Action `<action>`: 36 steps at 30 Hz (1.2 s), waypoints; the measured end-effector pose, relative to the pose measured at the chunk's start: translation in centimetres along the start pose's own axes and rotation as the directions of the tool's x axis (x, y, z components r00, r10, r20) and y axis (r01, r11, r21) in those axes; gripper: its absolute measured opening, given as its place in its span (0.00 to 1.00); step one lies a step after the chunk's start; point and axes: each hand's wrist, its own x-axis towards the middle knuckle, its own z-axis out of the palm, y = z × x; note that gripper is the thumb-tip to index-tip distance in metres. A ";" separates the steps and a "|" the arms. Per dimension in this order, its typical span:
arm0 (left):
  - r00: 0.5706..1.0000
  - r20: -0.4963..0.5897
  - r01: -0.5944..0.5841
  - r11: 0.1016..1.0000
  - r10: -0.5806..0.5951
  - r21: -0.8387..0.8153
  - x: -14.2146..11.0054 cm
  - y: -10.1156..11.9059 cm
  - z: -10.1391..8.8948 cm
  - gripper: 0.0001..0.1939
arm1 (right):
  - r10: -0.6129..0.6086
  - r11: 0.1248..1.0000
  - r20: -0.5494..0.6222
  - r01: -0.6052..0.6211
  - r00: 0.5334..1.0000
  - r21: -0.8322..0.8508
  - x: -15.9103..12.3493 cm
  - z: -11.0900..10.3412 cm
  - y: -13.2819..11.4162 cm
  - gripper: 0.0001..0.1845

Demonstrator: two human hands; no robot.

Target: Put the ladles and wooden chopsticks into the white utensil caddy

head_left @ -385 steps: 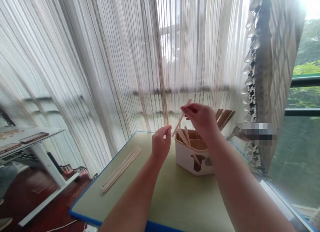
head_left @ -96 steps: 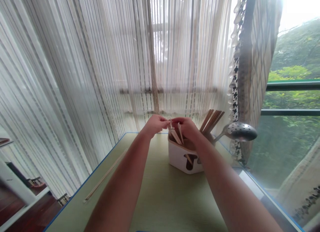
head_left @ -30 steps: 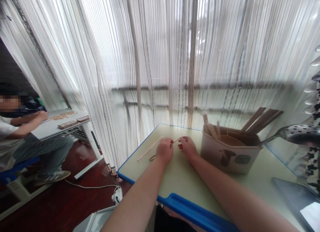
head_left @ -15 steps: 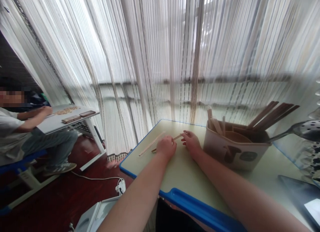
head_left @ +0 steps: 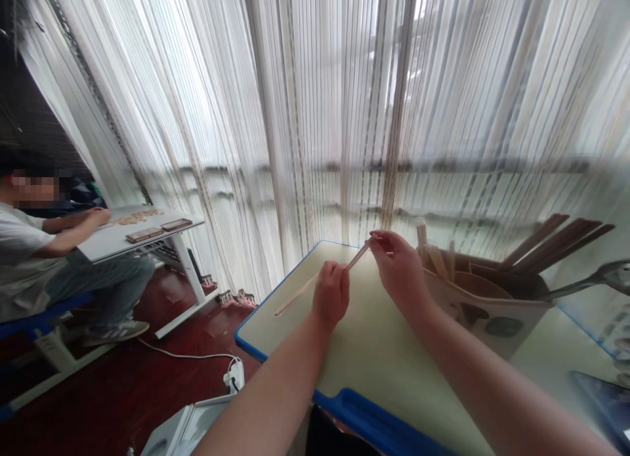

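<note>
My left hand (head_left: 332, 292) is closed round a pair of thin wooden chopsticks (head_left: 356, 256), held slanting up to the right over the table. At their upper end, the fingertips of my right hand (head_left: 402, 267) are pinched together on the tips. My left fist hides the lower part of this pair. On the tabletop to the left of that fist lies another light wooden chopstick or pair (head_left: 295, 297), its far end hidden behind the hand.
A pale utensil container (head_left: 522, 331) stands right of my right hand, with wooden utensils and a metal slotted spoon (head_left: 583, 282) jutting out. A dark tablet-like object (head_left: 603, 397) lies at far right. Another person (head_left: 29, 246) sits at a white table (head_left: 113, 243) on the left.
Both hands have lifted from the tabletop, the right one higher. The held chopsticks have risen with them and now slant more steeply. The camera view has shifted slightly.
</note>
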 end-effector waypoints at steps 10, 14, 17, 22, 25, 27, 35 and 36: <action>0.991 0.080 -0.096 0.990 0.105 -0.107 1.5 2.4 -0.4 0.11 | -0.422 0.872 0.144 0.445 0.895 -0.207 0.8 -5.3 -5.6 0.10; 0.975 -0.004 -0.220 0.957 0.223 -0.191 3.9 5.0 -0.1 0.10 | -0.479 0.840 0.117 0.493 0.870 -0.226 2.0 -7.2 -5.9 0.10; 0.951 -0.092 -0.306 0.935 0.294 -0.178 6.1 6.5 0.8 0.08 | -0.510 0.832 0.022 0.499 0.860 -0.241 3.1 -8.8 -5.6 0.11; 0.930 -0.200 -0.349 0.912 0.309 -0.214 9.0 8.8 2.8 0.08 | -0.554 0.813 -0.095 0.513 0.827 -0.276 4.0 -11.1 -5.8 0.10; 0.920 -0.240 -0.369 0.889 0.309 -0.272 9.9 10.2 3.6 0.08 | -0.589 0.789 -0.101 0.542 0.802 -0.289 3.9 -12.1 -6.5 0.09; 0.918 -0.240 -0.379 0.877 0.316 -0.297 10.4 10.9 3.9 0.08 | -0.593 0.785 -0.092 0.550 0.800 -0.284 3.7 -12.6 -6.9 0.09; 0.929 -0.072 -0.362 0.850 0.364 -0.382 10.3 11.0 4.7 0.10 | -0.525 0.786 -0.015 0.478 0.851 -0.392 4.6 -13.4 -6.0 0.11; 0.932 -0.038 -0.345 0.851 0.360 -0.397 10.1 10.7 4.7 0.10 | -0.506 0.789 -0.005 0.461 0.863 -0.407 4.9 -13.4 -5.6 0.11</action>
